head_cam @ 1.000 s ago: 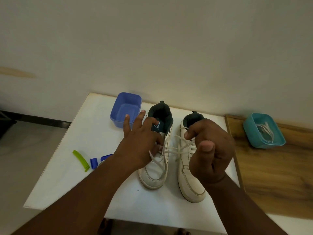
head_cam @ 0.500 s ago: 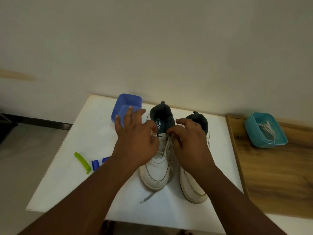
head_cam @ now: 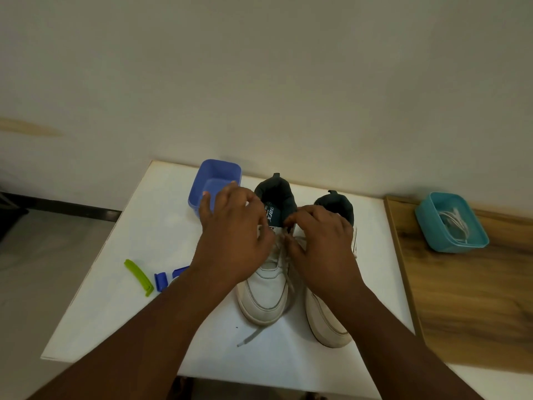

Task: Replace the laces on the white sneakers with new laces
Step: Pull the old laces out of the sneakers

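White sneakers (head_cam: 266, 293) centre frame on white table (head_cam: 138, 226). Left hand (head_cam: 233, 243) and right hand (head_cam: 320, 249) close together over left shoe's upper eyelets, fingers curled on lace (head_cam: 284, 267). Lace end trails below toe.

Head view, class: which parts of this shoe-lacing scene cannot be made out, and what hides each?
- Left sneaker eyelets, head view: covered by left hand and right hand.
- Right sneaker laces: behind the right hand.
- Blue clip: partly under the left forearm.
- Teal tub contents: too small to tell.
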Available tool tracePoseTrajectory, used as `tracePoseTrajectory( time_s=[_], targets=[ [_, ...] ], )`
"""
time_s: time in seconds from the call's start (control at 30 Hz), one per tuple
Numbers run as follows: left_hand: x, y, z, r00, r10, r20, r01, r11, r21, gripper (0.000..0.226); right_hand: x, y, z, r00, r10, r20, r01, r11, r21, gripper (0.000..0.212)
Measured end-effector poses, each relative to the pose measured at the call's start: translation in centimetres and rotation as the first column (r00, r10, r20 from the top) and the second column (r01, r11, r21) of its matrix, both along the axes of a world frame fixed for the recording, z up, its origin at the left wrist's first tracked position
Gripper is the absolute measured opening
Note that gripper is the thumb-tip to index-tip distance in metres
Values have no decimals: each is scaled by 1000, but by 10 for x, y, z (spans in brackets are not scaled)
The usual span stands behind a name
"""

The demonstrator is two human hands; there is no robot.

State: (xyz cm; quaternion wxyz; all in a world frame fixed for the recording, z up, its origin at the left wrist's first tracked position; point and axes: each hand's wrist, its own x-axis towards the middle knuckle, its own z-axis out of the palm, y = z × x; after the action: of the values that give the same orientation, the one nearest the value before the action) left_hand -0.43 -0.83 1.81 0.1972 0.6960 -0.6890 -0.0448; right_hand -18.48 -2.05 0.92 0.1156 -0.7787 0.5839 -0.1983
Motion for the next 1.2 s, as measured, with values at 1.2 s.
tracePoseTrajectory(
  time_s=[1.2],
  targets=[
    [-1, 2, -7, 998, -43, 39, 36, 986, 160, 35, -5, -6, -8, 999, 4, 35, -5, 999, 47, 40]
  ],
)
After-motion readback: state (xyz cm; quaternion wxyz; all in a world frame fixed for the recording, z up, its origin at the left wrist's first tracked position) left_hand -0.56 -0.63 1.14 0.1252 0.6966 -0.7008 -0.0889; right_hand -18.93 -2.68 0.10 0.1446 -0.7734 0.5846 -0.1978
